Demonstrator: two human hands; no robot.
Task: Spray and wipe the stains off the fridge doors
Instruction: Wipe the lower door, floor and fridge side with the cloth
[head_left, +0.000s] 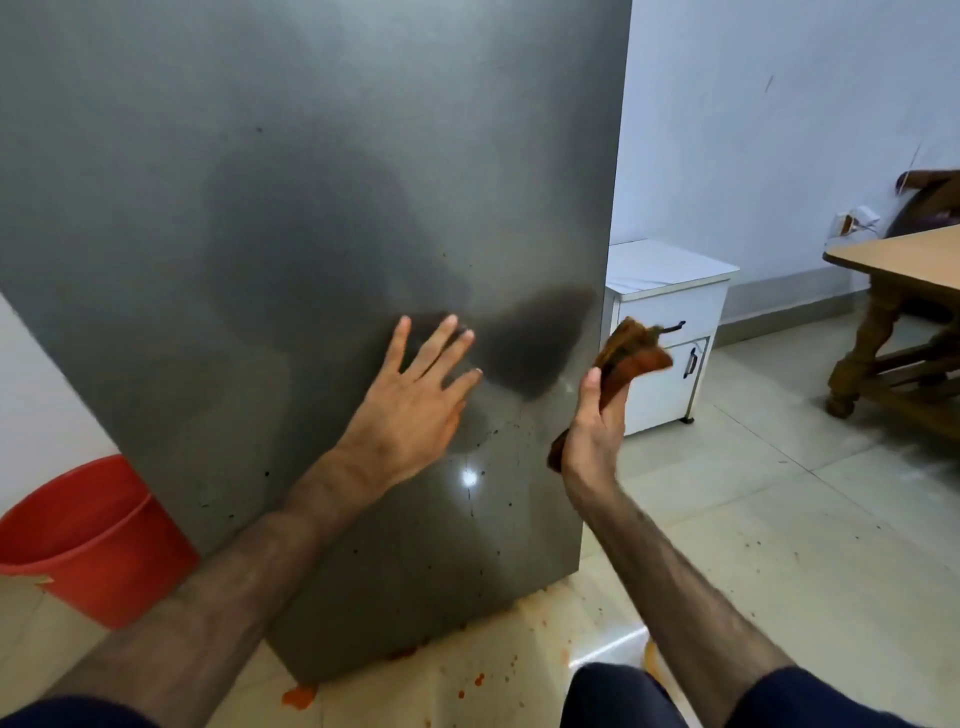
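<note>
A grey metal fridge door (291, 208) fills the left and middle of the head view. Small dark specks dot its lower part near the right edge. My left hand (415, 400) lies flat on the door with the fingers spread. My right hand (592, 431) grips a brown, stained cloth (628, 358) just off the door's right edge, apart from the metal. No spray bottle is in view.
A red bucket (88, 540) stands on the floor at the left of the fridge. Orange splashes (298, 696) mark the tiles below the door. A white cabinet (670, 332) stands behind the fridge's right edge. A wooden table (904, 260) is at the far right.
</note>
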